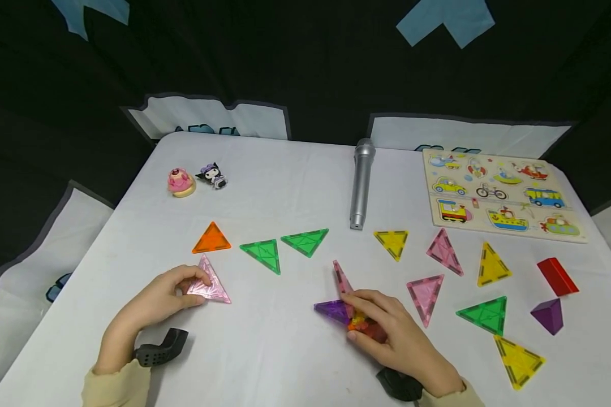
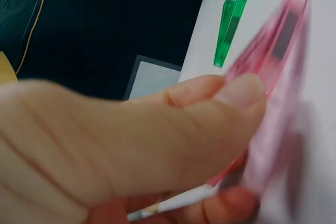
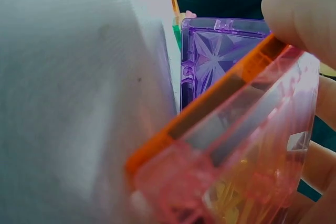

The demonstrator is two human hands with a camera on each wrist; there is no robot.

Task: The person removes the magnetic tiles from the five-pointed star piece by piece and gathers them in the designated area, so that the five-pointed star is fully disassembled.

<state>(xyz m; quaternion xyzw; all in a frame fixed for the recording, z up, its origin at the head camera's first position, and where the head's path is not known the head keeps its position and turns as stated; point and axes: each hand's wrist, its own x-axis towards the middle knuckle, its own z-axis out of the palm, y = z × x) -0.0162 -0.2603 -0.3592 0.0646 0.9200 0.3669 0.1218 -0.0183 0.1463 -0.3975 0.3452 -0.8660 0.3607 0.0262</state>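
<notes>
Head view, three green triangles (image 1: 261, 252), two hands (image 1: 155, 302)

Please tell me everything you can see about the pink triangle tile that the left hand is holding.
The pink triangle tile is a flat piece of clear pink plastic with a thicker frame along its edges and faint ray-like lines inside. It lies near the front left of the white table, one point toward the far side. The left hand pinches its left corner, thumb on top and fingers beneath, so that side looks slightly lifted. The left wrist view shows a dark strip inside its edge. Nothing else touches it; an orange triangle lies just beyond.
</notes>
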